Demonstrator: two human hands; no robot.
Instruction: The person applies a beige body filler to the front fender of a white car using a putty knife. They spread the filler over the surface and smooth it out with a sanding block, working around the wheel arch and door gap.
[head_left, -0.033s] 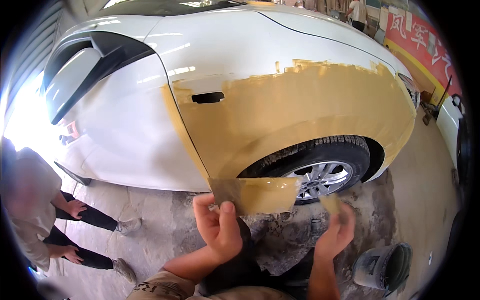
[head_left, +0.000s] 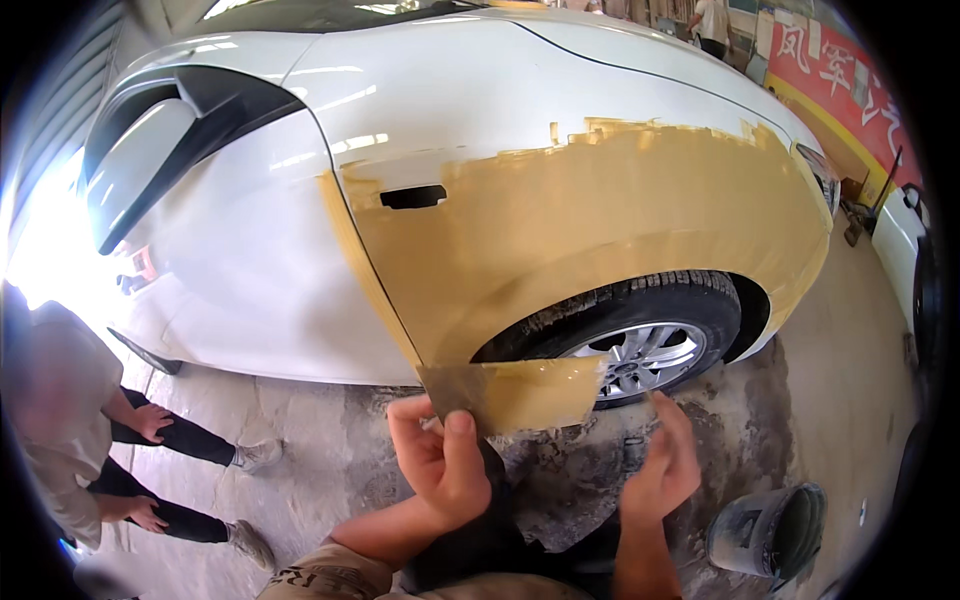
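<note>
Light (head_left: 48,235) glares at left — the grey floor (head_left: 320,440) is stained.

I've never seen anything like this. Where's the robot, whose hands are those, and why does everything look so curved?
There is no robot here: these are a person's own bare hands. The view comes from a wide camera worn on that person's head, looking down, so straight edges bend near the rim.

The left hand holds a flat plate at one end, its thumb in front; yellow paste covers much of it. The right hand is raised nearby, but whether it holds anything is hard to tell.

Ahead stands a white car, with a yellow coat over the panel above its front wheel. On the floor, a bucket stands at the lower right. Another person is at the left.
</note>
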